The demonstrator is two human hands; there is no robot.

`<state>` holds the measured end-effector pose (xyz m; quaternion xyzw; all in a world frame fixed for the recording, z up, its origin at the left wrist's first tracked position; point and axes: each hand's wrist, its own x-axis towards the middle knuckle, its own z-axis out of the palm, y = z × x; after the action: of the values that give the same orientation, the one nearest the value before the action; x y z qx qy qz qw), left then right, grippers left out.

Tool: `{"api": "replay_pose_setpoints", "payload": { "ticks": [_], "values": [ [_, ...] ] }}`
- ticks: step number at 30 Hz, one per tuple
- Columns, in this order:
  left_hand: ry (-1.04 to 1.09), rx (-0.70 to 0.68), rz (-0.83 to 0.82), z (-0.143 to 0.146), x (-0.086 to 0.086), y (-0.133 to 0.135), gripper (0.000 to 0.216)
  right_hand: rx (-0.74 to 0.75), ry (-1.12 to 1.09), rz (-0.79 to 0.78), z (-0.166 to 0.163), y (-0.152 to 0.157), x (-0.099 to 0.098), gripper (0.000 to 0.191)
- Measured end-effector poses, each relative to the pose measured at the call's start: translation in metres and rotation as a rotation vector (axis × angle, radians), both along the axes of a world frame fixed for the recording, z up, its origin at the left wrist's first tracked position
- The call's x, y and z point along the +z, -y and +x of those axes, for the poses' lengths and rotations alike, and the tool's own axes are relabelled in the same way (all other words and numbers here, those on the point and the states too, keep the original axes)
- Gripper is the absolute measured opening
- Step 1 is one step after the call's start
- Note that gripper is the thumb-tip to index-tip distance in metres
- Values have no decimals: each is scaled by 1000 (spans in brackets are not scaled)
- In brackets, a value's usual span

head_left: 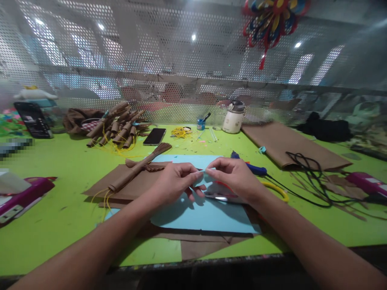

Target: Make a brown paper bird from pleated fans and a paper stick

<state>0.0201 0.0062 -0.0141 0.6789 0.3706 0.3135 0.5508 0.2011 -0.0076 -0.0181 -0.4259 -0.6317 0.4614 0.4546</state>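
In front of me, my left hand [178,183] and my right hand [234,173] meet, each with thumb and forefinger pinched on a small light blue paper piece [207,172]. The other fingers of my left hand hang loosely bent. Under both hands lies a light blue paper sheet [205,219], on top of brown paper. Scissors with shiny blades [222,198] rest below my right hand, partly hidden by it. A blue-handled tool [256,169] with a black cord is just beyond that hand. Left of my hands, a rolled brown paper piece [130,175] with yellow strings lies on brown sheets.
Behind stand a bundle of brown paper rolls [121,127], a phone [155,137], yellow strings [180,132], a blue jar [200,124] and a white bottle [232,119]. Folded brown paper [296,145] and a coiled black cord [314,173] lie right. A purple power strip [27,197] is left.
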Motion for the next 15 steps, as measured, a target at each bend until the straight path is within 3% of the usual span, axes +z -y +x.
{"api": "replay_pose_setpoints", "payload": {
  "ticks": [8, 15],
  "values": [
    [-2, -29, -21, 1, 2, 4, 26, -17, 8, -20, -1, 1, 0, 20],
    [-151, -23, 190, -1, 2, 0, 24, 17, 131, -17, 1, 0, -3, 22]
  ]
}}
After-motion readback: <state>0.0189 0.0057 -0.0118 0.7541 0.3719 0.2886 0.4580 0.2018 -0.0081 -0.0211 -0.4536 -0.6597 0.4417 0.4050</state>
